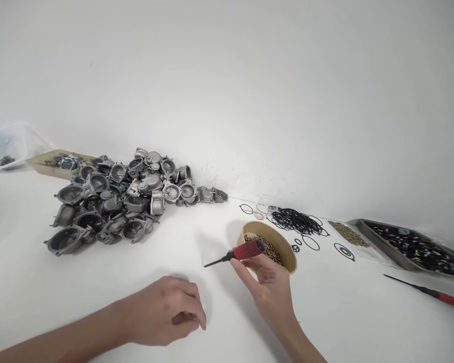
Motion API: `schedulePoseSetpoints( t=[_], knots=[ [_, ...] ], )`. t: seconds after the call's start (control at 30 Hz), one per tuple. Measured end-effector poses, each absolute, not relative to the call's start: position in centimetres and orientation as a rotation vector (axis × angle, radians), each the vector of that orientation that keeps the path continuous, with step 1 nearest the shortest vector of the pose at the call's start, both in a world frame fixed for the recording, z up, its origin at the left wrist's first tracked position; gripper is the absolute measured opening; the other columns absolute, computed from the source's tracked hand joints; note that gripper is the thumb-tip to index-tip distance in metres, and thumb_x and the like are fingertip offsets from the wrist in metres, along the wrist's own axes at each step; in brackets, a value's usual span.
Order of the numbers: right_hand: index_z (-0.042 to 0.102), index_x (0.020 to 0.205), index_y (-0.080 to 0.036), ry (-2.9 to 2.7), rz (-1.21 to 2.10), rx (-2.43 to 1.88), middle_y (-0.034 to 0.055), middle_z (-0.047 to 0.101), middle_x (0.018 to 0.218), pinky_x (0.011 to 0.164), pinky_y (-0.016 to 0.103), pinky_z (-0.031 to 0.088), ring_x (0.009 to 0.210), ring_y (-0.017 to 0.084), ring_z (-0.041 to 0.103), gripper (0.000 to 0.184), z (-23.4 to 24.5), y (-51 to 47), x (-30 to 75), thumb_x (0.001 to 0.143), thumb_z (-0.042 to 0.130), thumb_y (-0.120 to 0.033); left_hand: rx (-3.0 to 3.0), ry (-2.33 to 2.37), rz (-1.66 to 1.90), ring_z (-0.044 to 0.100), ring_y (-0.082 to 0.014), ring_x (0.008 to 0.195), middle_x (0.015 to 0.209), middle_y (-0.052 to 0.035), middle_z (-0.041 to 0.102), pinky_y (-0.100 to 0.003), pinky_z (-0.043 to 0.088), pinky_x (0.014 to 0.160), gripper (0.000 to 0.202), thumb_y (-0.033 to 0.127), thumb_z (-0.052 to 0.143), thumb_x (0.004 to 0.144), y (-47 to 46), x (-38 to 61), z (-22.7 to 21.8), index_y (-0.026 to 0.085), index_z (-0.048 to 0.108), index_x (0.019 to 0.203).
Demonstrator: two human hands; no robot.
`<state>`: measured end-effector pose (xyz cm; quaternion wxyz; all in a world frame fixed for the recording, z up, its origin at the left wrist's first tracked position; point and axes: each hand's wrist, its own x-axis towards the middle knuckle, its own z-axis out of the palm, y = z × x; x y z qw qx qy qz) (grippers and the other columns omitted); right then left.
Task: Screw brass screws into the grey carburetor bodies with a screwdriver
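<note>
Head view: the white tabletop (98, 282) carries a heap of grey cast-metal housings (124, 201) well beyond the left hand (166, 310). A steel tray (378, 238) of dark parts lies far off the right hand's (270, 287) outer side. A tangle of black O-rings (295, 221) sits just past a paper bowl (292, 262) of small brass pieces, and the bowl is right behind the right hand's fingers. That hand grips a red-handled screwdriver (245, 250) around the handle, with the shaft aimed across toward the left hand. The left hand rests knuckles-up and curled narrow, and I cannot tell whether it pinches anything.

As I judge it, the bowl is light and crowded by the right hand, so a knuckle nudge could tip it and scatter the brass pieces. The bare tip, pointed at the other hand, could jab it on a slip. The heap of housings looks loosely stacked and could slide.

No brand, label or writing can be read.
</note>
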<state>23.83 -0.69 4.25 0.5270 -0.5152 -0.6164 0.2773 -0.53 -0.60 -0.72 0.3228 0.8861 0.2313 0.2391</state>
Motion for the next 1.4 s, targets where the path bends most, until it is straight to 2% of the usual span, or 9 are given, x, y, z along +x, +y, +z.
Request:
schedulePoseSetpoints(
  t=[0.4, 0.77, 1.2, 1.4],
  knots=[
    [0.081, 0.093, -0.023, -1.494, 0.667, -1.243, 0.006, 0.079, 0.092, 0.074, 0.036, 0.059, 0.079, 0.022, 0.067, 0.015, 4.09, -0.51, 24.0, 0.085, 0.081, -0.035, 2.314, 0.609, 0.637, 0.066, -0.0149, 0.079, 0.09, 0.0017, 0.074, -0.024, 0.051, 0.083, 0.023, 0.012, 0.066, 0.091, -0.56, -0.58, -0.92, 0.029, 0.08, 0.1],
    [0.081, 0.094, -0.023, -1.506, 0.66, -1.265, 0.0066, 0.078, 0.093, 0.076, 0.036, 0.059, 0.085, 0.024, 0.068, 0.017, 4.07, -0.47, 24.08, 0.086, 0.081, -0.038, 2.303, 0.582, 0.667, 0.067, -0.0145, 0.079, 0.089, 0.0013, 0.074, -0.024, 0.051, 0.09, 0.023, 0.01, 0.066, 0.09, -0.56, -0.58, -0.83, 0.027, 0.08, 0.1],
    [0.08, 0.094, -0.022, -1.538, 0.637, -1.257, 0.0075, 0.079, 0.092, 0.075, 0.037, 0.062, 0.079, 0.023, 0.07, 0.022, 4.13, -0.43, 24.21, 0.087, 0.08, -0.042, 2.32, 0.593, 0.656, 0.066, -0.0149, 0.078, 0.088, 0.0012, 0.074, -0.025, 0.052, 0.088, 0.025, 0.01, 0.066, 0.09, -0.65, -0.52, -0.87, 0.027, 0.08, 0.1],
    [0.08, 0.097, -0.021, -1.537, 0.672, -1.246, 0.0079, 0.079, 0.094, 0.076, 0.037, 0.063, 0.081, 0.024, 0.071, 0.025, 4.05, -0.37, 24.32, 0.087, 0.08, -0.045, 2.322, 0.589, 0.648, 0.066, -0.0143, 0.074, 0.087, 0.0007, 0.073, -0.026, 0.053, 0.087, 0.025, 0.009, 0.065, 0.09, -0.61, -0.49, -0.55, 0.026, 0.081, 0.1]
  ],
)
